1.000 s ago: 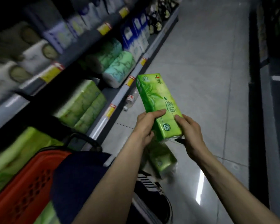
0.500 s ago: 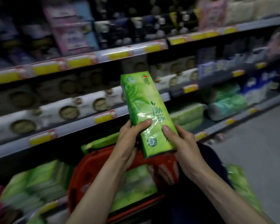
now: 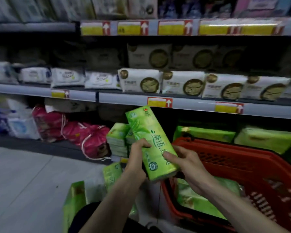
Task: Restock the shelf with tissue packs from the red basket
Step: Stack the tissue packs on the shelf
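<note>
Here we pinch the pack (image 3: 151,142) at its lower end, left hand (image 3: 137,163) and right hand (image 3: 187,165) fingers pressed on opposite sides; its long axis tilts up-left toward the shelf (image 3: 200,105).

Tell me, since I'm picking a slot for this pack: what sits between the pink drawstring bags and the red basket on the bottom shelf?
In the head view, a stack of green tissue packs stands between the pink drawstring bags and the red basket, partly hidden by the held tissue pack.

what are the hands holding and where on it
One green tissue pack, gripped at its lower half: left hand on its left edge, right hand on its right.
</note>
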Demonstrator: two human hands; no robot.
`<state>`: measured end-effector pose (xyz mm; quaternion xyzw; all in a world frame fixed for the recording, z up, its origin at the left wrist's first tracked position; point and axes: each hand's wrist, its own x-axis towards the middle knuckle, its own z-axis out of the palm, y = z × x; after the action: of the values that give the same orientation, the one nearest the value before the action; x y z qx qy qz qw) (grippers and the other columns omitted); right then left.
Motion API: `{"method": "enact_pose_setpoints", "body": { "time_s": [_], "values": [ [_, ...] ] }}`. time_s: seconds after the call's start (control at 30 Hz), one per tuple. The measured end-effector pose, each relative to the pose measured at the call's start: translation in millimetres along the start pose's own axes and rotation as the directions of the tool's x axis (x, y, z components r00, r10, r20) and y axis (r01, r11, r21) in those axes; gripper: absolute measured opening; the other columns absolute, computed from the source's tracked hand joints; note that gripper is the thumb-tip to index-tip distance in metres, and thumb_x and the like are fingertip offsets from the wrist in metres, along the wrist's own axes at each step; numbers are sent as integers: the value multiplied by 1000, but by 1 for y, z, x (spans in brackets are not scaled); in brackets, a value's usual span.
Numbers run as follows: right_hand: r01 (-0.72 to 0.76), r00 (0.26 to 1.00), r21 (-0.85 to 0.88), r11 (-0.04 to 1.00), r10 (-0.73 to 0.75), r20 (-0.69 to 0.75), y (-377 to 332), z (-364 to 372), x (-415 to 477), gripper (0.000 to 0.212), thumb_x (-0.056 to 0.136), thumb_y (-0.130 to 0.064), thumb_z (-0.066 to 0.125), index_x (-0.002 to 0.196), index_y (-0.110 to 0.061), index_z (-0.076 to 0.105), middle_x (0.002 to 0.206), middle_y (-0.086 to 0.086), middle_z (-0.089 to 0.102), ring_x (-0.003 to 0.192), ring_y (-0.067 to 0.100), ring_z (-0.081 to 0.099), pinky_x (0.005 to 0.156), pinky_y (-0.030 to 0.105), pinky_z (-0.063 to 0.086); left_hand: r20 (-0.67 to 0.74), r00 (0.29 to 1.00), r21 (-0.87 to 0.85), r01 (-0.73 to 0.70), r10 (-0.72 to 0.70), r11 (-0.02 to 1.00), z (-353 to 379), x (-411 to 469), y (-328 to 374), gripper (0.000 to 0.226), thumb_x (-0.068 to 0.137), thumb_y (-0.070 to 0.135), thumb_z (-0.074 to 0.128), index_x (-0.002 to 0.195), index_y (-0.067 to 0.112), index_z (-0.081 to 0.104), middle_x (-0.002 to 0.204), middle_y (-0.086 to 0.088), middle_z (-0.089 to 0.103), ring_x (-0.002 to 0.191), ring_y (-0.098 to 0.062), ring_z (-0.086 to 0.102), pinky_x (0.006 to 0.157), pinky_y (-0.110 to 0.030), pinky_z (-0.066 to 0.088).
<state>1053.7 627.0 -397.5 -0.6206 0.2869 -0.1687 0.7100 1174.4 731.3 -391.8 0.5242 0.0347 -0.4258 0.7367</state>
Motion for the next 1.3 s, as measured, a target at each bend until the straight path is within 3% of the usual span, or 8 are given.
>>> {"method": "enact_pose_setpoints", "body": {
  "time_s": [0.33, 0.47, 0.7, 0.83, 0.93, 1.03, 1.17, 1.3],
  "values": [
    [-246, 944, 291, 924, 297, -144, 8, 68, 111, 25, 103, -15, 68, 117, 5, 67, 107, 25, 78, 94, 42, 78, 68, 48, 64, -60, 987, 287, 157, -146, 945, -50, 98, 58, 60, 78, 49, 68, 125, 12, 70, 115, -16, 76, 102, -36, 73, 76, -46, 62],
    [-215, 926, 362, 907, 308, -220, 23, 89, 151, 17, 104, -14, 65, 114, -1, 66, 105, 22, 74, 92, 40, 75, 73, 49, 63, -90, 993, 475, 107, -73, 873, -64, 117, 60, 32, 91, 45, 65, 113, 22, 66, 124, -17, 68, 105, -37, 71, 85, -46, 63],
    [-282, 956, -2, 960, 280, -84, 85, 87, 232, 88, 60, -65, 79, 143, -41, 61, 141, 0, 67, 125, 25, 66, 106, 49, 56, -217, 958, 329, -108, 186, 938, -68, 156, 56, 34, 95, 9, 64, 128, 1, 61, 132, -14, 57, 117, -27, 59, 79, -29, 63],
    [-236, 970, -48, 971, 233, -70, 57, 86, 215, 67, 86, -36, 83, 148, -33, 58, 136, -3, 71, 121, 18, 68, 104, 39, 56, -199, 972, 255, -68, 121, 965, -69, 166, 54, 9, 99, 6, 54, 105, 6, 61, 127, -12, 53, 125, -30, 54, 90, -34, 57],
    [-205, 972, -5, 979, 203, -121, 49, 86, 215, 62, 94, -29, 80, 151, -27, 56, 136, -1, 71, 122, 21, 68, 105, 40, 55, -160, 974, 331, -100, 160, 938, -66, 174, 54, 26, 99, -3, 45, 119, 6, 58, 141, -16, 47, 134, -31, 50, 113, -48, 46],
    [-188, 973, -57, 981, 178, -149, 50, 90, 220, 62, 95, -33, 79, 151, -25, 54, 137, 2, 69, 121, 24, 68, 106, 43, 55, -153, 977, 484, -57, 149, 873, -58, 173, 59, 69, 98, 2, 43, 162, 17, 24, 119, -9, 55, 113, -35, 60, 101, -51, 51],
    [-167, 974, -115, 979, 146, -173, 50, 92, 221, 67, 91, -38, 82, 149, -24, 53, 140, 4, 67, 125, 26, 66, 109, 47, 53, -182, 971, 517, -38, 153, 855, -55, 174, 58, 80, 97, 2, 47, 166, 21, 11, 98, -4, 55, 116, -43, 60, 95, -50, 52],
    [-198, 976, -146, 969, 182, -119, 48, 87, 218, 63, 91, -40, 78, 148, -25, 56, 141, 2, 66, 123, 25, 66, 107, 46, 54, -221, 956, 529, -49, 193, 847, -48, 169, 58, 93, 83, 16, 60, 164, 27, 15, 139, -20, 51, 121, -42, 56, 80, -42, 53]
  ]
}}
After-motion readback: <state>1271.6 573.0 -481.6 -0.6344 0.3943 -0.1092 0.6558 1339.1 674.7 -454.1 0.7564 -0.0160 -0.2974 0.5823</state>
